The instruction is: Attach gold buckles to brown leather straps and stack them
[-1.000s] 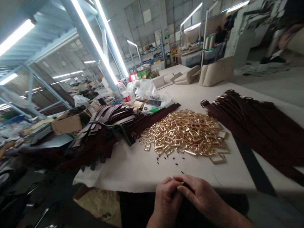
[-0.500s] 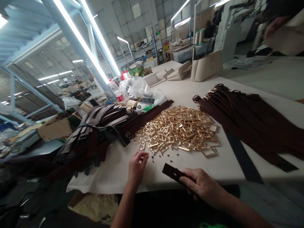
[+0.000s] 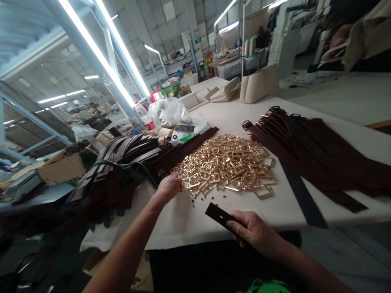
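Observation:
My right hand [image 3: 255, 232] is closed round a dark brown leather strap [image 3: 220, 215] near the table's front edge, thumb on top. The strap's free end points left and has a small slot cut in it. My left hand [image 3: 169, 188] is at the left edge of a pile of gold rectangular buckles [image 3: 229, 160]. Its fingers are pinched on a single gold buckle [image 3: 182, 187], mostly hidden by the hand. Several tiny dark bits [image 3: 213, 198] lie on the table in front of the pile.
Brown straps fitted with buckles [image 3: 308, 150] lie to the right. Tied strips [image 3: 128, 152] are stacked at left, beside a cardboard box [image 3: 62, 167]. A bottle [image 3: 144, 116], plastic bags [image 3: 171, 112] and beige bag pieces [image 3: 259, 83] stand behind. Another person's hand [image 3: 340, 38] holds beige material at far right.
My left hand has moved left and forward to the lone buckle beside the pile and closed on it. My right hand keeps the strap, almost unmoved. The view has shifted slightly.

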A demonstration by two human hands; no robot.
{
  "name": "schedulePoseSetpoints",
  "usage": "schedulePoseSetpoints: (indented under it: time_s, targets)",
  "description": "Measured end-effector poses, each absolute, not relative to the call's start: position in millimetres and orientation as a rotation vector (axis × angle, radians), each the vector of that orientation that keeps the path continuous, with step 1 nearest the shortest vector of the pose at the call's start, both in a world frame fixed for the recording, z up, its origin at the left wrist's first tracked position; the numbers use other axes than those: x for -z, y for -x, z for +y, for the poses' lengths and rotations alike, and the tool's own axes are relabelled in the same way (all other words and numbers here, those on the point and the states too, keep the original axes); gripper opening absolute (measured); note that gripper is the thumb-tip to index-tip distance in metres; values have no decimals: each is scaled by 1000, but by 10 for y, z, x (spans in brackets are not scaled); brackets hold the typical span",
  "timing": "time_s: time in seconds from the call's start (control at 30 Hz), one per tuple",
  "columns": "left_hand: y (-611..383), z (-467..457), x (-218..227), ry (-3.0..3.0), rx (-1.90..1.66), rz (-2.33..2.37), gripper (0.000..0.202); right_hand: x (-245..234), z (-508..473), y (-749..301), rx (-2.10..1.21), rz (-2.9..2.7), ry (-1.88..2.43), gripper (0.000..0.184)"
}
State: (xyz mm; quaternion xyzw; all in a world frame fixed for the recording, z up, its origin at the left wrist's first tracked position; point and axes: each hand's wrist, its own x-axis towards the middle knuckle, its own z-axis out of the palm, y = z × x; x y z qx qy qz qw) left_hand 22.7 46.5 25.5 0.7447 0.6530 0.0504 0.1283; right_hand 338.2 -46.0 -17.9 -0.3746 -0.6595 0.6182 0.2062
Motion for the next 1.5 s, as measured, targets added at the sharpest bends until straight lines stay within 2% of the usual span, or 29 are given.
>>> schedulePoseSetpoints:
  time_s: [0.1,0.27,0.4,0.47,0.6,0.7,1.0,1.1,1.5]
  targets:
    - [-286,455,-282,-2139,-216,1880,18,159,-460,-3379,-1726,-1830,1034,36]
    - [-262,247,-248,-1979,-532,1860,9,111,-460,-3384,-1732,-1809,1033,32]
    - [-295,-32,-239,-1751,-811,1780,22,85,-458,-3373,-1672,-1851,1048,21]
    - [-377,-174,-249,-1596,-967,1710,28,59,-471,-3346,-1597,-1881,1057,21]
    - [-649,-404,-245,-955,-1360,1438,29,-26,-517,-3243,-1293,-2009,1057,22]
    - [-866,-528,-210,-706,-1472,1286,28,-61,-536,-3154,-1127,-2100,1046,22]
    - [-1190,-799,-102,-574,-1545,1150,23,-1,-559,-3093,-1116,-2073,1099,23]
    - [-1169,-837,-73,-583,-1545,1181,26,-23,-575,-3117,-1141,-2117,1090,18]
    - [-1343,-1025,123,-851,-1380,1296,20,7,-585,-3037,-1203,-2012,986,18]
